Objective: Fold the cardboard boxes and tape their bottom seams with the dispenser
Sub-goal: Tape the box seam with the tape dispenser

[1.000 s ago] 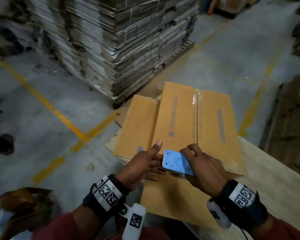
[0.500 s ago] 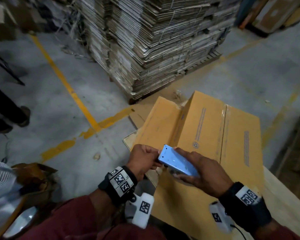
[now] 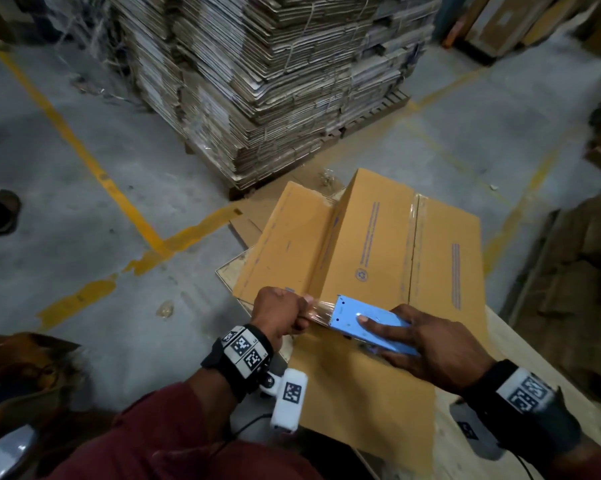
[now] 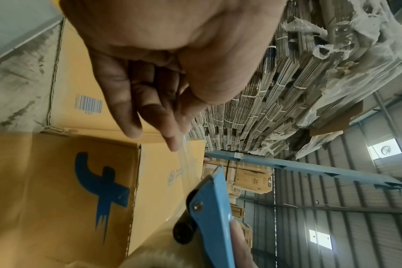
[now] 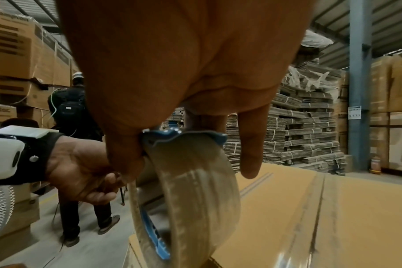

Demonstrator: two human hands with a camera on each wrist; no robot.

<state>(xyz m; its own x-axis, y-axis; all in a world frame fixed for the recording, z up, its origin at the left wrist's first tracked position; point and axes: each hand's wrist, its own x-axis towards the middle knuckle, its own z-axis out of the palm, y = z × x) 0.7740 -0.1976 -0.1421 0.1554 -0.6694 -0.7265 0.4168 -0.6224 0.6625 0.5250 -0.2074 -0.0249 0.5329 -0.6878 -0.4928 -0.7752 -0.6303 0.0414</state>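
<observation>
A tan cardboard box (image 3: pixel 389 244) stands folded on the wooden table (image 3: pixel 521 358), with clear tape along its centre seam (image 3: pixel 413 244). My right hand (image 3: pixel 427 344) grips the blue tape dispenser (image 3: pixel 372 323) at the box's near left edge; the tape roll (image 5: pixel 195 190) hangs under my palm in the right wrist view. My left hand (image 3: pixel 278 313) pinches the clear tape end (image 3: pixel 321 311) drawn out from the dispenser's toothed edge. In the left wrist view the dispenser (image 4: pixel 211 204) sits below my left fingers (image 4: pixel 149 112), beside the box side with a blue logo (image 4: pixel 101 188).
A tall pallet of bundled flat cartons (image 3: pixel 275 81) stands on the concrete floor ahead. Yellow floor lines (image 3: pixel 112 188) run at left. A person (image 5: pixel 73 116) stands nearby to the left. More cardboard piles (image 3: pixel 583 265) lie at right.
My left hand has closed on the tape end and pulled a short strip out leftward. The right hand has shifted the dispenser right along the box edge. My head view rose.
</observation>
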